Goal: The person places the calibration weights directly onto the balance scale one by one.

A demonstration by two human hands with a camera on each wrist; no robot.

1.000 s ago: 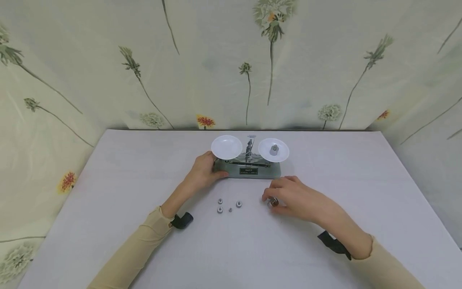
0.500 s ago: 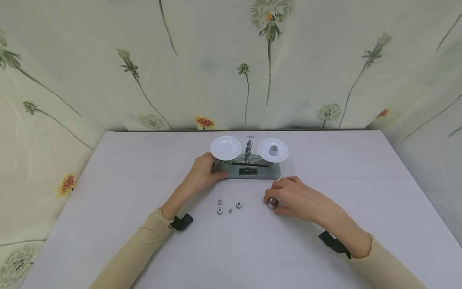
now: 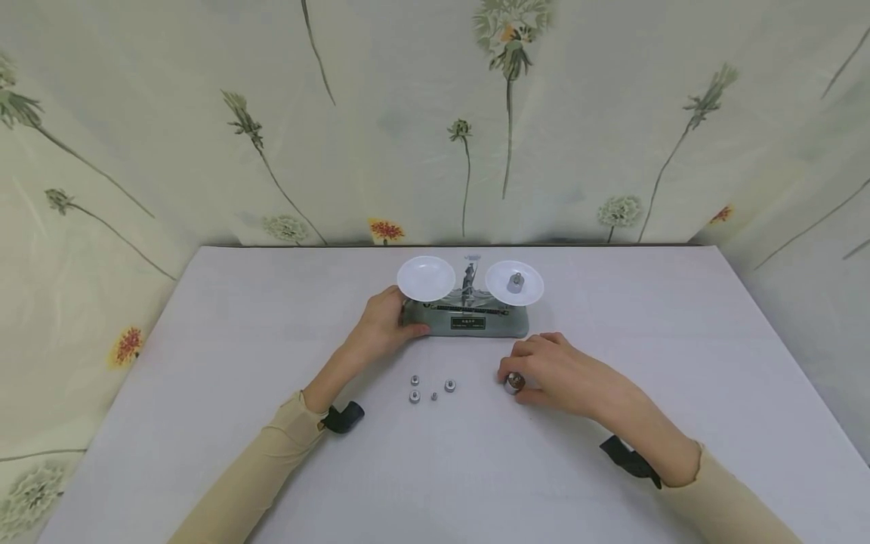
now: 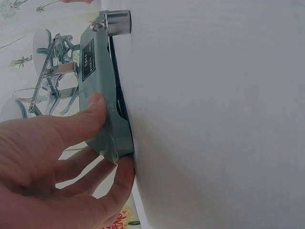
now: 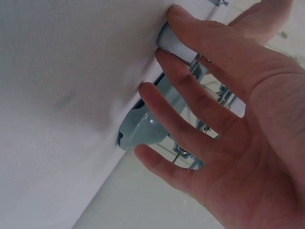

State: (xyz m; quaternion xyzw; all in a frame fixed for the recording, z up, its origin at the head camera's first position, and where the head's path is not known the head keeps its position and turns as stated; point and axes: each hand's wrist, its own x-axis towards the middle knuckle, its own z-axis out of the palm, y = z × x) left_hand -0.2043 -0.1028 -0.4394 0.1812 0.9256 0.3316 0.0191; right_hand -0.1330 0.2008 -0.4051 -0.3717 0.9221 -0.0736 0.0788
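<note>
A green-based balance scale stands near the back of the table. My left hand grips the left end of its base, thumb on the front face and fingers at the end, as the left wrist view shows. On the scale's right white pan sits a metal weight. My right hand pinches a larger metal weight between thumb and forefinger at the table surface, in front of the scale's right end. The other fingers are spread apart.
Several smaller metal weights stand grouped on the white table between the hands. A left white pan sits on the scale. A floral cloth hangs behind the table's back edge.
My right hand has shifted very slightly, and more of the weight in its fingers now shows, standing upright. The left hand keeps its grip on the scale base.
</note>
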